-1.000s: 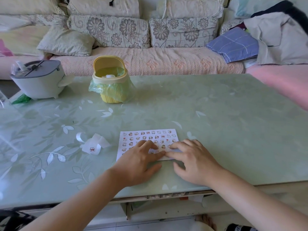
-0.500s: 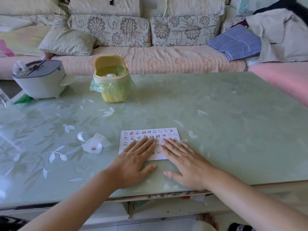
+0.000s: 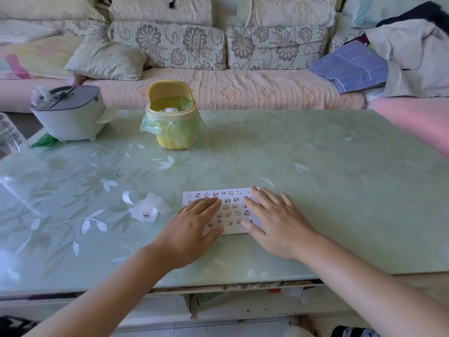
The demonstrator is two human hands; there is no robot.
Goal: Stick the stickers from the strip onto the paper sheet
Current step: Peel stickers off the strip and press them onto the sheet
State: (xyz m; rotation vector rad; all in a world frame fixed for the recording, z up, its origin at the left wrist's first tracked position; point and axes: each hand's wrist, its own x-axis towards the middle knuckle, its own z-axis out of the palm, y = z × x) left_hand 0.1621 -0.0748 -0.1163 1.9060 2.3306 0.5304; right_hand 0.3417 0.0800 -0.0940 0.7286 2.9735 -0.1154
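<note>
A: We're looking down on a pale green counter (image 3: 315, 190) with a white leaf print under a glossy top, a floral sofa (image 3: 218, 88) with cushions behind it, and a heap of clothes (image 3: 413, 52) on the right end.

B: On the far left we've got a grey appliance (image 3: 68, 115), and beside it a small yellow bin (image 3: 173, 117) lined with a green bag.

A: Near the front edge lies the paper sheet (image 3: 230, 210), covered in rows of little cartoon stickers. The crumpled sticker strip (image 3: 148, 209) sits just left of it, one sticker showing.

B: And our hands: the left hand (image 3: 192, 229) lies flat, fingers stretched out over the sheet's left part, gripping nothing. The right hand (image 3: 279, 220) is flat too, fingers spread across the right part, holding nothing.

A: Compared with a second ago, when our fingertips met at the sheet's lower edge, the hands have slid apart and pushed further up, so the middle rows show between them.
</note>
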